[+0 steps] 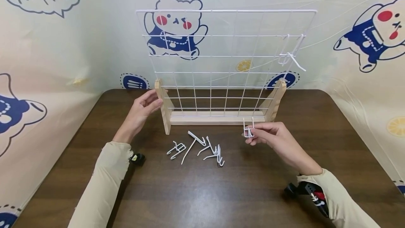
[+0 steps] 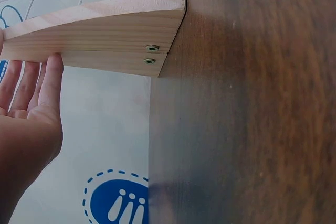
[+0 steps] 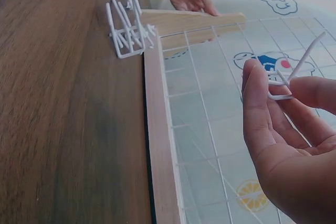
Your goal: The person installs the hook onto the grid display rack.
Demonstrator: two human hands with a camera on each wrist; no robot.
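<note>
Hook (image 1: 249, 133) in right hand (image 1: 278, 138), fingertips (image 3: 254, 74) pinched close

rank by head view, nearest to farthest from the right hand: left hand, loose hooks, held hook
1. Held hook: pinched in the right hand.
2. Loose hooks: on the table, left of that hand.
3. Left hand: far left, at the wooden support.
</note>
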